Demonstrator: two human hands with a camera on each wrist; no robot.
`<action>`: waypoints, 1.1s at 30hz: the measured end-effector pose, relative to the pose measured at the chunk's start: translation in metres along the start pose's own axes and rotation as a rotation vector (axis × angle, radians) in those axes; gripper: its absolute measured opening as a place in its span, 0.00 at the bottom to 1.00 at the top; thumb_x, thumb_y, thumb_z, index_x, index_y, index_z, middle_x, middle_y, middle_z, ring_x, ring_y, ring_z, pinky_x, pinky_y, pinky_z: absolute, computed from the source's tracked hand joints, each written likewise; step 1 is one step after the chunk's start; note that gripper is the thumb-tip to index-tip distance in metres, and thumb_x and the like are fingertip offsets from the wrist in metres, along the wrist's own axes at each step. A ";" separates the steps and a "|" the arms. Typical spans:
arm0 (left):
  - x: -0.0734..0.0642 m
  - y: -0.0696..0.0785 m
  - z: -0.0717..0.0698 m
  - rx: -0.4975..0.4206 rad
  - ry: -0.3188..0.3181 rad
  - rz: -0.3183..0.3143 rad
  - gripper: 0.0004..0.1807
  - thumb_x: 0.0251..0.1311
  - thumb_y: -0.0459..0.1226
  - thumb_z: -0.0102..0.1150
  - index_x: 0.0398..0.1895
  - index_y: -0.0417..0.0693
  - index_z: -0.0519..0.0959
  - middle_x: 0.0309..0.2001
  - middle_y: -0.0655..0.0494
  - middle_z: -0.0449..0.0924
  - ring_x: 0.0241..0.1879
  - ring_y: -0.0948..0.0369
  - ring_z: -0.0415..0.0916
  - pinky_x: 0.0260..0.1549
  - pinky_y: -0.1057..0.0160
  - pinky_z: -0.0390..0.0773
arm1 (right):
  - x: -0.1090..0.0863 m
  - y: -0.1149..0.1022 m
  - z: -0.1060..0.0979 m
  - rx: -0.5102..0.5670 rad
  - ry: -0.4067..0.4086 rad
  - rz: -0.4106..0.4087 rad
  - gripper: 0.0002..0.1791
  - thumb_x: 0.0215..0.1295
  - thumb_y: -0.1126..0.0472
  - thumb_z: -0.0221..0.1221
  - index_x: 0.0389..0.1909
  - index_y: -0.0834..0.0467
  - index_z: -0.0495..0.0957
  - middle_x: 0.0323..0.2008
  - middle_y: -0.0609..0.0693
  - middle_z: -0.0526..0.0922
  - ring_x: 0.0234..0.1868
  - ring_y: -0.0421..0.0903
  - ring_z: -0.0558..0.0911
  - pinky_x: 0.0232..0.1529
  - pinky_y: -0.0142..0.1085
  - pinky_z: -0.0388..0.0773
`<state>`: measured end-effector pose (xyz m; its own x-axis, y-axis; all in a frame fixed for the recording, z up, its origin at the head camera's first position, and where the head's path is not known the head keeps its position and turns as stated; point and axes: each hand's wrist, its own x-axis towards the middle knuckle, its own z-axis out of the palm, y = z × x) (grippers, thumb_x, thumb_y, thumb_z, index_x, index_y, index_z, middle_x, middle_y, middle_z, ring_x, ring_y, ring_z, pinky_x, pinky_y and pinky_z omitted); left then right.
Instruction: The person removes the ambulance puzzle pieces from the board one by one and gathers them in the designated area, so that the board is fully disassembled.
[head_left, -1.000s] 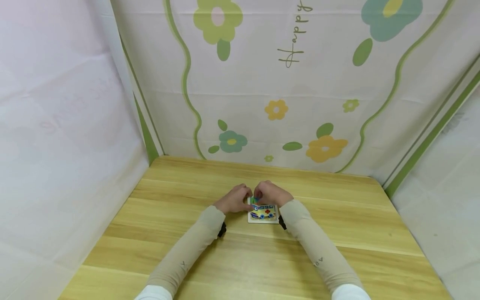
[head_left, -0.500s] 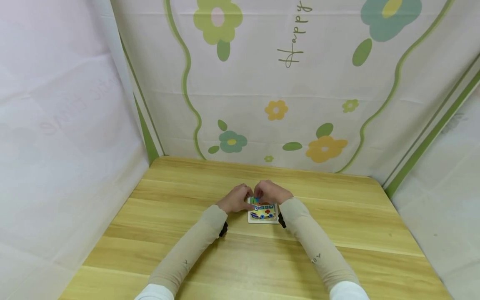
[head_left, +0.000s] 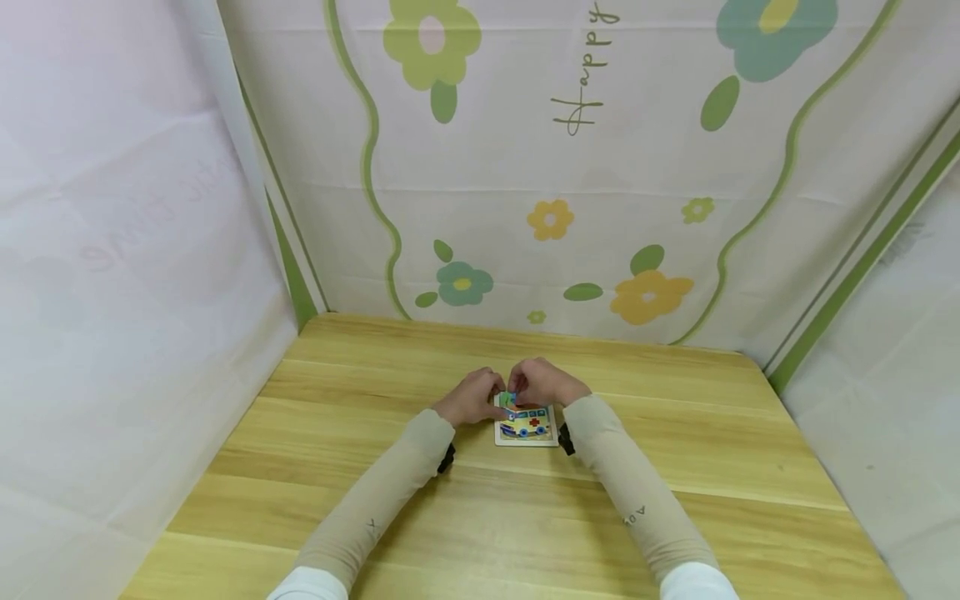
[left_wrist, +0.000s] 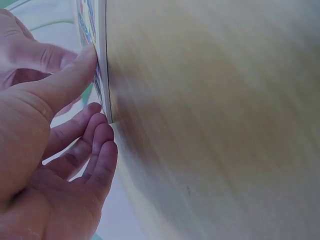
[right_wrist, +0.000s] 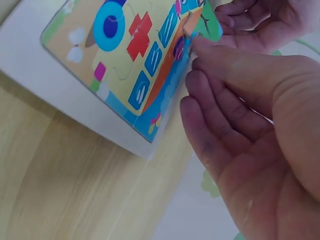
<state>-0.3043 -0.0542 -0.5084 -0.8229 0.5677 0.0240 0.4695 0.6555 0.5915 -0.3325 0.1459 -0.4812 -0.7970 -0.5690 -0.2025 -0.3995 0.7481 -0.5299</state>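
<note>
A small jigsaw puzzle board (head_left: 510,444) with a white border and a yellow ambulance picture lies on the wooden table. My left hand (head_left: 471,398) holds its far left corner; in the left wrist view the thumb (left_wrist: 75,75) presses on the picture and the fingers curl by the board's end. With thumb and forefinger, my right hand (head_left: 546,383) pinches a green and blue puzzle piece (right_wrist: 212,24) at that same corner. The piece looks slightly raised and tilted there. Fingertips hide part of it, so how far it sits in the board cannot be told.
The wooden table (head_left: 645,533) extends around both forearms. A white cloth (head_left: 480,167) printed with flowers hangs behind its far edge, and pale cloth walls (head_left: 135,333) stand at both sides.
Both hands stay at the board's far left corner. The right hand and wrist have shifted very slightly to the right, and a little more of the green piece shows.
</note>
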 end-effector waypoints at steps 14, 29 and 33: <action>0.002 -0.001 0.001 0.004 -0.001 -0.020 0.21 0.60 0.37 0.78 0.51 0.33 0.83 0.48 0.44 0.81 0.45 0.55 0.75 0.51 0.55 0.79 | -0.007 0.009 -0.005 0.038 0.071 -0.100 0.06 0.76 0.66 0.62 0.44 0.57 0.88 0.43 0.50 0.91 0.45 0.43 0.87 0.53 0.43 0.85; -0.001 0.004 -0.001 0.001 -0.009 -0.034 0.23 0.61 0.37 0.77 0.54 0.32 0.82 0.50 0.43 0.81 0.46 0.56 0.75 0.54 0.53 0.80 | -0.056 0.054 -0.036 0.150 0.135 0.017 0.07 0.78 0.64 0.60 0.43 0.59 0.86 0.43 0.54 0.88 0.42 0.47 0.83 0.48 0.42 0.81; -0.002 0.005 0.000 0.009 -0.015 -0.042 0.23 0.62 0.37 0.77 0.54 0.33 0.82 0.50 0.44 0.81 0.47 0.55 0.75 0.54 0.55 0.80 | -0.069 0.072 -0.043 0.127 0.154 0.030 0.07 0.77 0.65 0.60 0.42 0.60 0.86 0.41 0.53 0.88 0.41 0.45 0.80 0.46 0.40 0.79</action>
<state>-0.3006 -0.0520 -0.5056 -0.8369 0.5471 -0.0128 0.4376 0.6831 0.5847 -0.3260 0.2537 -0.4696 -0.8713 -0.4811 -0.0964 -0.3222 0.7092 -0.6271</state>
